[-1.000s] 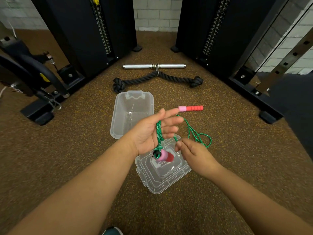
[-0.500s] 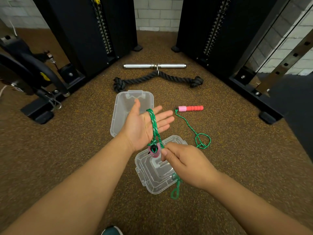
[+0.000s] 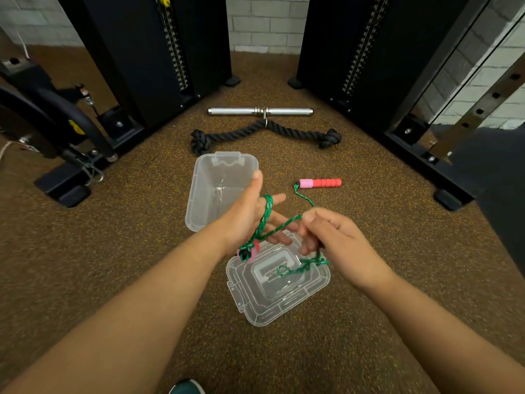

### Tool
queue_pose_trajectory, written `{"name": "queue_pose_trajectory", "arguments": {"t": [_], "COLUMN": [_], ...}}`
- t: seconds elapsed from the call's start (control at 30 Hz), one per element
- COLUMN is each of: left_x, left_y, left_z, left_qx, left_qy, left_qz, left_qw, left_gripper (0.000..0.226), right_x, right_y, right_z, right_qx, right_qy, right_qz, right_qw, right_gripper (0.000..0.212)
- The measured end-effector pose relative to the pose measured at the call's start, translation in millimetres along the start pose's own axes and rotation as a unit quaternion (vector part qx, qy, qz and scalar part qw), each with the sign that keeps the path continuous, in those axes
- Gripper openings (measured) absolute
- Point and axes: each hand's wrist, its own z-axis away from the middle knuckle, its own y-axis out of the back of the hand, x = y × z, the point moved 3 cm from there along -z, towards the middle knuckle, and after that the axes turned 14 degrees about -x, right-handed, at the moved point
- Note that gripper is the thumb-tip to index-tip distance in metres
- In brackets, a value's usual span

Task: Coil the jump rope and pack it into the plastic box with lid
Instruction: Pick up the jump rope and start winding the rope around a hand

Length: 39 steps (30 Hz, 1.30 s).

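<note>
The green jump rope (image 3: 267, 214) is looped over the fingers of my left hand (image 3: 250, 214), whose palm faces up with fingers spread. One pink handle (image 3: 249, 253) hangs below the wrist. My right hand (image 3: 332, 240) pinches the rope just right of the left palm; slack (image 3: 301, 267) trails down onto the clear lid (image 3: 272, 302) on the floor. The other pink-and-red handle (image 3: 319, 183) lies on the floor further right. The clear plastic box (image 3: 210, 191) stands uncovered and empty behind my left hand.
A black tricep rope (image 3: 264, 132) and a steel bar (image 3: 260, 111) lie beyond the box. Black weight-stack towers (image 3: 159, 52) rise at both sides. A machine base (image 3: 68, 177) sits left. The tip of my shoe (image 3: 186, 388) shows at the bottom edge.
My right hand has risen from below the left wrist up to the right of the left palm, pulling rope with it. The loop on the floor has been drawn in onto the lid.
</note>
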Motion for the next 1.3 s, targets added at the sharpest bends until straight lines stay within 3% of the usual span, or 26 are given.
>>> {"name": "queue_pose_trajectory", "arguments": {"t": [0.23, 0.53, 0.63, 0.77, 0.87, 0.97, 1.2, 1.3], "left_x": [2, -3, -4, 0, 6, 14, 24, 24], "left_y": [-12, -25, -28, -33, -37, -35, 3, 20], "left_z": [7, 5, 5, 11, 14, 15, 18, 24], "left_qx": [-0.051, -0.196, -0.225, -0.267, -0.287, -0.247, -0.028, 0.032], "left_qy": [0.047, 0.086, 0.082, 0.055, 0.030, -0.007, -0.120, -0.143], "left_qz": [-0.118, -0.003, 0.004, 0.033, 0.059, 0.116, 0.253, 0.270], "left_qw": [0.991, 0.977, 0.971, 0.961, 0.956, 0.962, 0.960, 0.952], "left_gripper": [0.095, 0.119, 0.101, 0.051, 0.041, 0.040, 0.044, 0.043], "right_x": [-3, -1, -3, 3, 13, 26, 61, 68], "right_y": [11, 25, 26, 30, 30, 30, 28, 36], "right_z": [-1, -2, -4, -7, -7, -7, 2, 8], "right_qx": [0.012, 0.081, 0.086, 0.100, 0.101, 0.097, 0.056, 0.055], "right_qy": [-0.027, 0.040, 0.055, 0.058, 0.038, 0.019, -0.076, -0.102], "right_qz": [0.062, 0.155, 0.167, 0.083, 0.057, 0.042, 0.055, 0.014], "right_qw": [0.998, 0.984, 0.981, 0.990, 0.993, 0.994, 0.994, 0.993], "right_gripper": [0.025, 0.012, 0.009, 0.005, 0.011, 0.014, 0.021, 0.025]}}
